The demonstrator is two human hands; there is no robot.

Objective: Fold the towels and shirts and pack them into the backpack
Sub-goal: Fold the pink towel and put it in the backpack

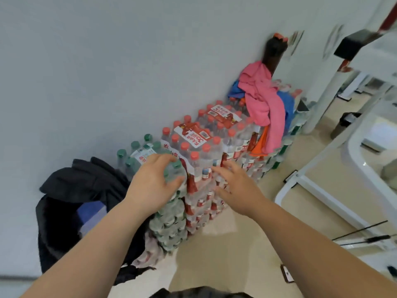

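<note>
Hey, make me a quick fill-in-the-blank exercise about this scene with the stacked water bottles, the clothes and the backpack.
1. The topmost cloth draped over the far bottle stack is ___.
2. The open black backpack sits at the ___ end of the row of bottles.
3. The left hand reaches over a pack whose caps are ___.
4. The right hand, fingers spread, holds ___.

Missing words: pink; left; green; nothing.

Blue cloth (under pink towel) mostly hidden.
</note>
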